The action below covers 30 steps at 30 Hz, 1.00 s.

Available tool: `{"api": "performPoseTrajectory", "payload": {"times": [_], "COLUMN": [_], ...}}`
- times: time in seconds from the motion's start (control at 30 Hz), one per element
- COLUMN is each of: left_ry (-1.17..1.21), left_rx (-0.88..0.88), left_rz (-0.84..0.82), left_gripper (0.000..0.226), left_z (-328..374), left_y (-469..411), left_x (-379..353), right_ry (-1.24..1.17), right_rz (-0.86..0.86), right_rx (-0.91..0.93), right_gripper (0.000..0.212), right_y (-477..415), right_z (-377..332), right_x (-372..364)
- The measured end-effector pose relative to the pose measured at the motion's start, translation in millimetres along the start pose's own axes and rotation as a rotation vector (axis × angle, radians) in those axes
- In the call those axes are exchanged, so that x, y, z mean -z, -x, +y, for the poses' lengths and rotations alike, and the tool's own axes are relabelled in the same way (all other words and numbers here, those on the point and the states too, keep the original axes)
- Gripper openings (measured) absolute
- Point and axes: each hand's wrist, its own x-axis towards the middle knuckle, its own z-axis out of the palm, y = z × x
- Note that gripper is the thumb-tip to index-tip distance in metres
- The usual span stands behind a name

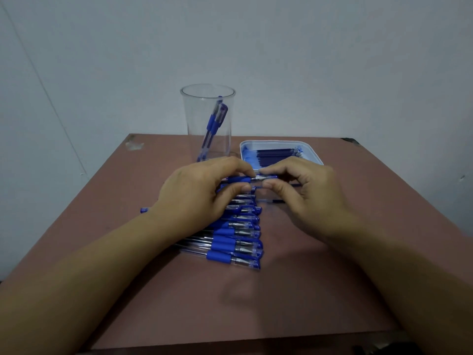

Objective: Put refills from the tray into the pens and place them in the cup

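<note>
I see both hands meeting over the middle of the tabletop (281, 298), each pinching one end of a single blue pen (243, 179) held level between them. My left hand (199, 193) has thumb and forefinger closed on the blue grip section. My right hand (304, 190) pinches the tip end with its other fingers curled, though I cannot tell which part it grips. Under the left hand, a row of pens (238, 237) lies side by side, running from the hands toward the near edge, caps pointing right. The clear cup (194, 116) stands upright near the far edge, with two blue pens (214, 122) leaning inside it. Just to the cup's right, at the far edge, sits the white tray (314, 154) with dark refills (277, 154) lying in it.
</note>
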Motion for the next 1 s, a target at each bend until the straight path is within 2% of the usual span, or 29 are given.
{"api": "performPoseTrajectory", "payload": {"times": [0.17,0.47,0.67,0.73,0.87,1.0], "left_ry": [0.017,0.014,0.04,0.047,0.05,0.062], "left_rx": [0.034,0.08,0.122,0.133,0.104,0.067], "left_rz": [-0.032,-0.14,-0.069,-0.071,-0.096,-0.106], "left_gripper": [0.029,0.034,0.037,0.042,0.04,0.038], "left_z": [2.8,-0.5,-11.9,-16.2,-18.3,-16.1], "left_y": [-0.2,1.2,-0.3,0.3,1.3,0.5], "left_x": [0.4,1.2,7.8,12.1,15.4,15.7], "right_ry": [-0.013,0.0,-0.062,-0.034,-0.044,0.042], "right_rz": [-0.009,-0.07,-0.057,-0.122,-0.403,-0.535], "right_rx": [-0.02,-0.066,-0.17,-0.211,-0.276,-0.213], "right_gripper": [0.015,0.015,0.012,0.012,0.012,0.013], "right_y": [0.6,1.2,4.2,6.0,7.7,9.7], "right_z": [1.0,8.0,11.9,14.1,17.7,18.2], "right_x": [1.3,6.2,27.5,34.6,36.8,33.9]}}
